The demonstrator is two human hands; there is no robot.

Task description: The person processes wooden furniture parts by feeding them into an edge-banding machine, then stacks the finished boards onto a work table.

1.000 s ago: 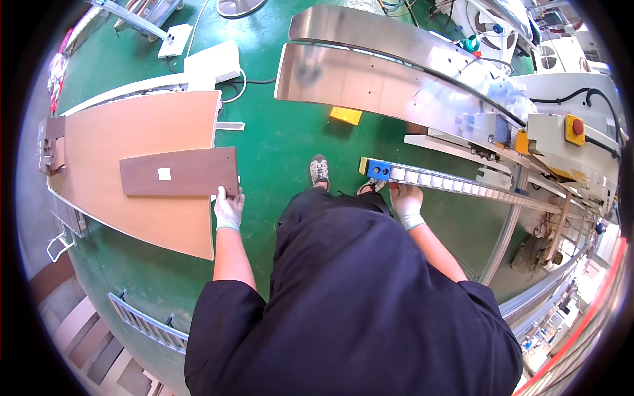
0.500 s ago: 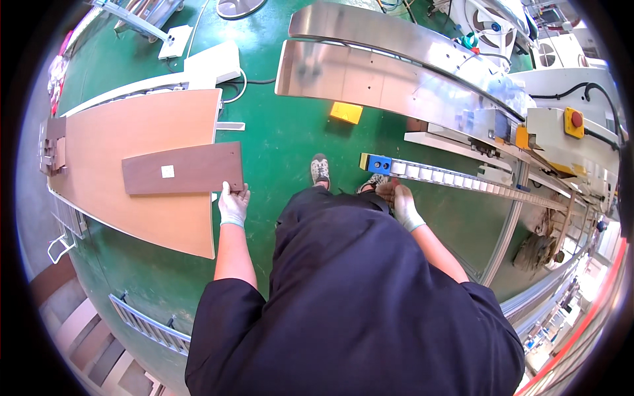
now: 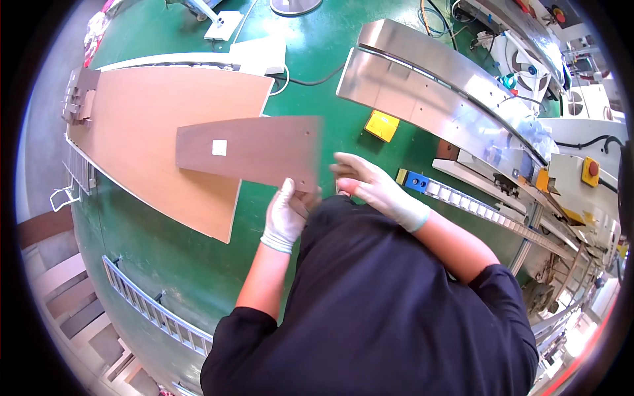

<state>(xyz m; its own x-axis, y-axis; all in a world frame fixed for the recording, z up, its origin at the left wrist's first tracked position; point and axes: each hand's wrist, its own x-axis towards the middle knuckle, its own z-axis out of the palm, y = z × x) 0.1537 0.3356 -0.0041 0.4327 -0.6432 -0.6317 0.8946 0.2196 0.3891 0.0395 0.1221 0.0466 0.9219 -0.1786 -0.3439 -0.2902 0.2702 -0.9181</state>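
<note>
A long brown board (image 3: 264,145) with a small square white label (image 3: 219,147) reaches past the right edge of the tan tabletop (image 3: 142,99). Its left part is over the tabletop, and its right end is blurred. Small holes show near that end. My gloved left hand (image 3: 286,214) grips the board's near right corner, thumb on top and fingers beneath. In front of my body, my gloved right hand (image 3: 380,191) is apart from the board's right end. Its fingers are extended and it holds nothing.
A metal-topped conveyor (image 3: 403,82) stands ahead right, with a yellow box (image 3: 382,125) on the floor by it. A roller rail with a blue end (image 3: 416,181) runs to the right. Brown pieces (image 3: 79,96) are stacked at the tabletop's far left. A ladder-like rack (image 3: 155,307) lies lower left.
The board has slid right, farther over the tabletop's edge, with my left hand on its corner. My right hand has come up and left toward the board. The view has shifted.
</note>
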